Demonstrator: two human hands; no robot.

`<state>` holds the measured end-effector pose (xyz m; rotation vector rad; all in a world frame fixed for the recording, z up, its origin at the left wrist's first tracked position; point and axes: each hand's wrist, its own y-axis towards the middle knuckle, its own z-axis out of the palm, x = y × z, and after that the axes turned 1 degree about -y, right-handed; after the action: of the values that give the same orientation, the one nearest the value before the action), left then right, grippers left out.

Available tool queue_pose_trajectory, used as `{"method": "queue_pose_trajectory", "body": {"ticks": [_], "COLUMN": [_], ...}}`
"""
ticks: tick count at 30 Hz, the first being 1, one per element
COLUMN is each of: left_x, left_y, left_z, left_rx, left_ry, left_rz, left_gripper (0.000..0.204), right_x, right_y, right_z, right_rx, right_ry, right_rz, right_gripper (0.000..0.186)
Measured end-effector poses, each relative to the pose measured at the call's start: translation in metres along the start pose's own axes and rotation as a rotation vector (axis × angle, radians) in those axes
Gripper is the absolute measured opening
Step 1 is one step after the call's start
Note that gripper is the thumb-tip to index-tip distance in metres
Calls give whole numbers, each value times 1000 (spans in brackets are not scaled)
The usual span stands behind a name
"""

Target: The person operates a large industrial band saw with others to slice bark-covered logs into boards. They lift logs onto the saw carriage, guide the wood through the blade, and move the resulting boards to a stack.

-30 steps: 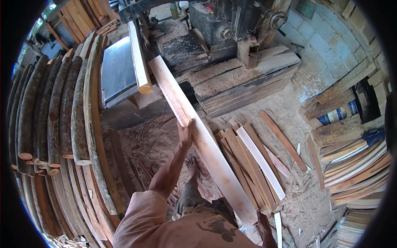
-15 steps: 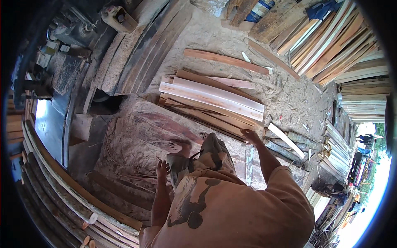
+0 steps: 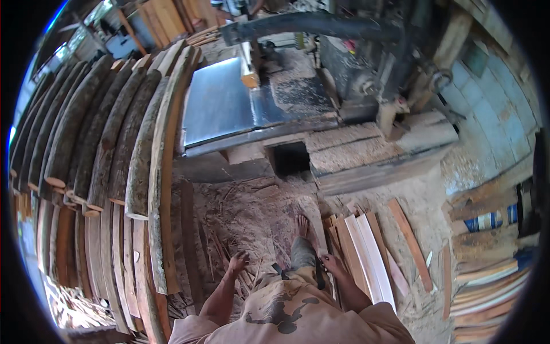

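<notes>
My left hand (image 3: 239,262) hangs over the dusty ground with its fingers loosely apart and nothing in them. At my right thigh, my right hand (image 3: 332,264) is open too, its fingers slightly bent and holding nothing that I can see. It is nearest to a stack of sawn boards (image 3: 350,243) lying on the ground, with a pale board (image 3: 375,258) on top. Ahead of me stands a sawing machine with a smooth metal table (image 3: 220,103), where a squared timber (image 3: 248,74) rests.
Bark-covered logs (image 3: 74,137) are piled at the left beside a long slab (image 3: 163,172). A sawdust-covered ledge (image 3: 355,149) with a dark opening (image 3: 288,159) lies ahead. One loose board (image 3: 410,243) and stacked planks (image 3: 487,298) lie at right. A person (image 3: 235,8) stands beyond the machine.
My view has swung left, from the board stack to the machine and logs. My right hand has come away from the boards to my thigh.
</notes>
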<state>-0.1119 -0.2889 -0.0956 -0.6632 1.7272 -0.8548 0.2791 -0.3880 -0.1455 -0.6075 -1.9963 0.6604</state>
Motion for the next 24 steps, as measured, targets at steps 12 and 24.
{"method": "queue_pose_trajectory", "body": {"ticks": [12, 24], "left_x": [-346, -380], "left_y": [108, 104], "left_z": [5, 5], "left_rx": [-7, 240], "left_ry": [-331, -369], "left_rz": [474, 614], "left_gripper": [62, 80], "right_x": [350, 434], "right_y": [246, 223], "right_z": [-106, -95], "right_rx": [182, 316], "right_ry": [137, 366], "right_rz": [-507, -323], "right_gripper": [37, 78]}}
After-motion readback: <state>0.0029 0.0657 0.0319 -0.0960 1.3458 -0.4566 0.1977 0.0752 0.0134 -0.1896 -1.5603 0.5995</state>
